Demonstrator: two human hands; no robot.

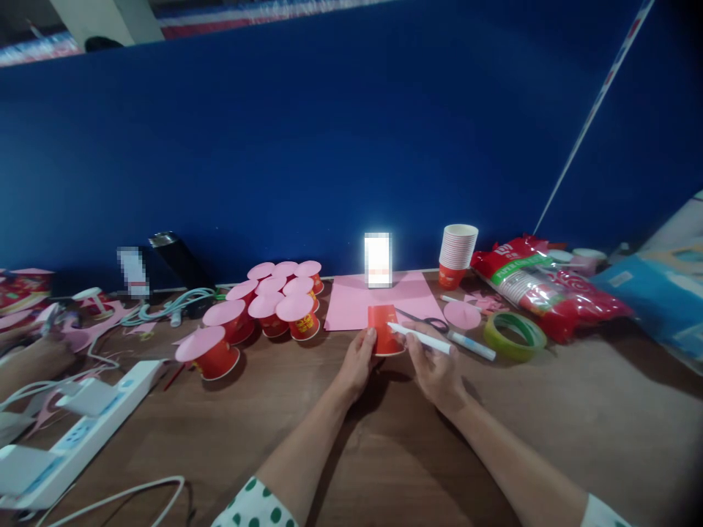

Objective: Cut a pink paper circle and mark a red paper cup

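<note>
A red paper cup (pixel 383 331) stands upside down in front of me, its rim low and its base up. My left hand (pixel 358 360) grips its left side. A white glue pen or marker (pixel 428 339) is held in my right hand (pixel 436 375), with its tip against or very near the cup's right side. Behind the cup lies a sheet of pink paper (pixel 343 304). Scissors (pixel 431 322) and a capped white-and-blue tube (pixel 471 345) rest just beyond my right hand, near a pink paper disc (pixel 462 315).
Left of centre stand several red cups topped with pink discs (pixel 269 303). Tape (pixel 515 337), stacked cups (pixel 458 252) and a red packet (pixel 549 285) sit right. A lit phone (pixel 378 260) stands behind. A power strip (pixel 88 432) and another person's arm (pixel 36 362) are left.
</note>
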